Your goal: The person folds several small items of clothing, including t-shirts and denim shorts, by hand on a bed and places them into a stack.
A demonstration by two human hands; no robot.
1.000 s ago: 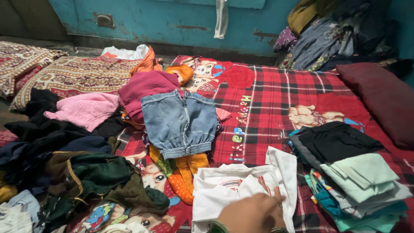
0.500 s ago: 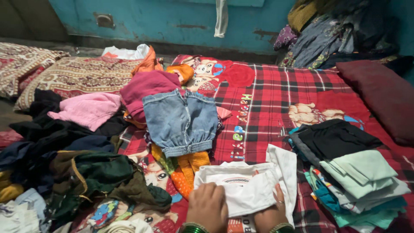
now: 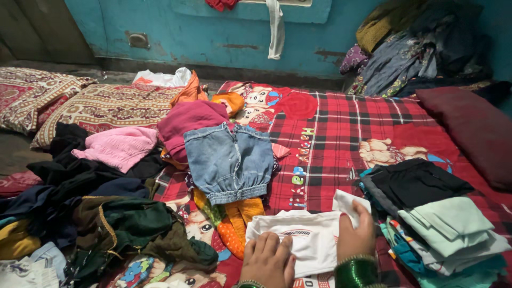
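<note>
My left hand (image 3: 268,260) lies flat, fingers spread, palm down on the white garment (image 3: 306,238), pressing its lower left part, not gripping. My right hand (image 3: 356,234) pinches the garment's upper right corner, fingers curled around a lifted flap of white cloth; green bangles (image 3: 356,272) on that wrist. The white garment sits on the red plaid blanket (image 3: 330,133) at the near edge, between the loose heap and the folded stack. Just right of my right hand is a folded stack (image 3: 442,224): black piece on top at the back, pale mint pieces in front, teal below. Straight ahead of the garment lies a denim piece (image 3: 229,160) spread flat, overlapping an orange dotted cloth (image 3: 232,224) that touches the white garment's left edge. Behind the denim a magenta garment (image 3: 189,125) and beside it a pink one (image 3: 120,146). Left of me a dark unfolded heap (image 3: 106,213) of black, navy and green clothes. Patterned cushions (image 3: 101,104) at far left, maroon pillow (image 3: 472,128) at far right, blue wall (image 3: 213,29) behind with more clothes piled in the corner (image 3: 405,48).
</note>
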